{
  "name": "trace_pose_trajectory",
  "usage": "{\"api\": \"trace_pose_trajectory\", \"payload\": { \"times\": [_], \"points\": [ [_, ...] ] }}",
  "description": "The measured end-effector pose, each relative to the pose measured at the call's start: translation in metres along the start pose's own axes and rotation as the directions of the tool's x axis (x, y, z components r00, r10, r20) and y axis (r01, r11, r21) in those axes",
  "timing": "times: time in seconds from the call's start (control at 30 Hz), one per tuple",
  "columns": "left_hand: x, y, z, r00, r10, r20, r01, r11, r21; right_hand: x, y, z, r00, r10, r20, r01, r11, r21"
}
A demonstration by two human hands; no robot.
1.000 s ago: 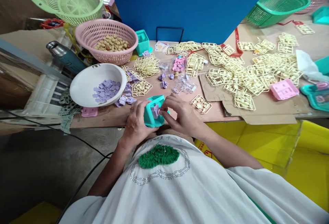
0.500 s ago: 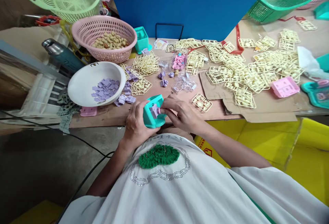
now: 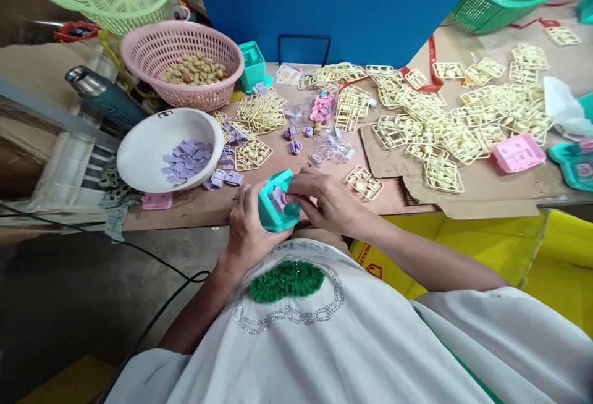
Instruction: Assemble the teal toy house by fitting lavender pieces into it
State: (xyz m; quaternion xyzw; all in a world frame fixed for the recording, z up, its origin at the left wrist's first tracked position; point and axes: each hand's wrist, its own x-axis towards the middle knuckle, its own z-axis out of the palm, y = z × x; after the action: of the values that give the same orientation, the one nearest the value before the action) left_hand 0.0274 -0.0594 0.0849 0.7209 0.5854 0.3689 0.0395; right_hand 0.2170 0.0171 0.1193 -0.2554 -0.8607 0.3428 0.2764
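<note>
My left hand [image 3: 250,225] is wrapped round a teal plastic toy housing [image 3: 277,222], held at the table's front edge with its open side facing right. Inside it sits a purple plastic piece [image 3: 278,199]. My right hand [image 3: 327,200] is closed, its fingertips pinching a small pink part at the purple piece; the fingers cover most of that part. To the left, a white bowl [image 3: 134,157] holds many flat purple pieces [image 3: 188,160]. More purple pieces [image 3: 225,178] lie beside the bowl. Clear plastic parts [image 3: 331,146] and a bag of pink parts [image 3: 322,106] lie beyond my hands.
Cream part frames [image 3: 417,113] are heaped across the table and over flattened cardboard [image 3: 384,166]. A pink basket [image 3: 185,32] of peanuts stands behind the bowl, near a metal-topped bottle [image 3: 106,98]. A blue panel [image 3: 343,8] rises at the back. Another teal housing [image 3: 252,67] stands before it.
My right fingertips have shifted slightly left, closer into the teal housing against the purple piece. My left hand keeps its hold. The camera view has shifted a little.
</note>
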Motion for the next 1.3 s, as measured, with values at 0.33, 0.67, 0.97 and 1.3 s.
{"api": "trace_pose_trajectory", "payload": {
  "times": [0.33, 0.67, 0.97, 1.3],
  "points": [
    [-0.004, 0.004, 0.002, 0.999, -0.039, -0.011, 0.039, 0.999, -0.003, 0.004, 0.001, -0.004, 0.998, -0.002, 0.058, 0.005, 0.999, -0.047],
    [-0.009, 0.002, 0.009, 0.999, -0.046, -0.022, 0.044, 0.997, -0.065, -0.009, -0.013, -0.005, 0.998, 0.025, -0.054, -0.031, 0.993, -0.111],
    [-0.013, 0.004, 0.005, 0.992, -0.126, 0.005, 0.125, 0.977, -0.173, -0.011, 0.01, -0.001, 0.936, 0.349, 0.05, -0.343, 0.868, 0.358],
    [-0.009, 0.009, -0.003, 0.993, -0.099, 0.058, 0.106, 0.986, -0.13, 0.005, 0.019, -0.017, 0.899, 0.337, 0.281, -0.437, 0.734, 0.52]
  ]
}}
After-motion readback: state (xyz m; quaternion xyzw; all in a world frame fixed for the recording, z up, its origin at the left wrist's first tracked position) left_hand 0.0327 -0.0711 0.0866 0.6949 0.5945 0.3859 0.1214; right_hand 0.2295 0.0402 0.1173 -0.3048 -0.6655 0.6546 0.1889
